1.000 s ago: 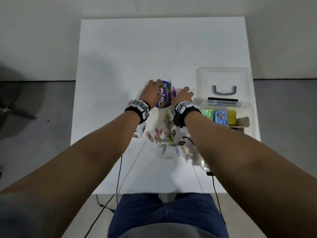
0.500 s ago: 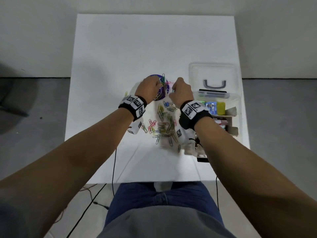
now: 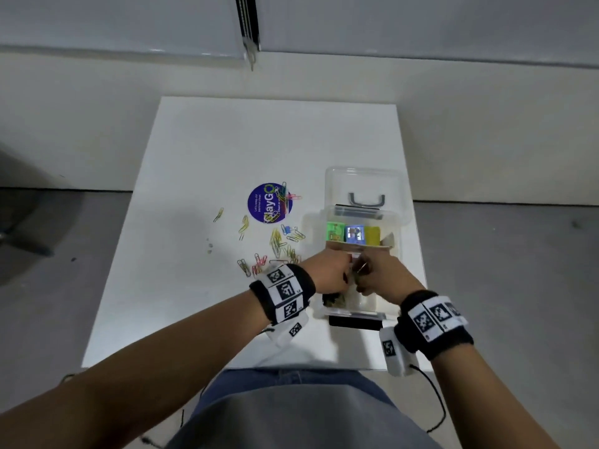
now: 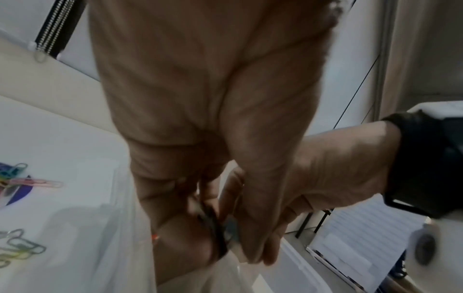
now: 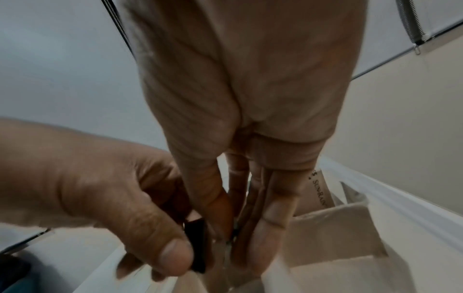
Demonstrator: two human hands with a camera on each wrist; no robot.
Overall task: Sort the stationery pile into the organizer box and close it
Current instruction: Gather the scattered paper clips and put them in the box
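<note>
Over the organizer box (image 3: 363, 306), head view: left hand (image 3: 329, 277) and right hand (image 3: 382, 277), a second ago at the paper clips (image 3: 278, 241) by the purple sticker (image 3: 269, 203), now meet above its near compartment; judged a delivery, many clips remaining beyond the fingers. 
Left wrist view: left fingers (image 4: 180, 237) curl round a small dark item (image 4: 218, 234), identity unclear. 
Right wrist view: right fingers (image 5: 273, 222) pinch together, pointing down; contents indiscernible. Lid (image 3: 364, 186) lies open.
</note>
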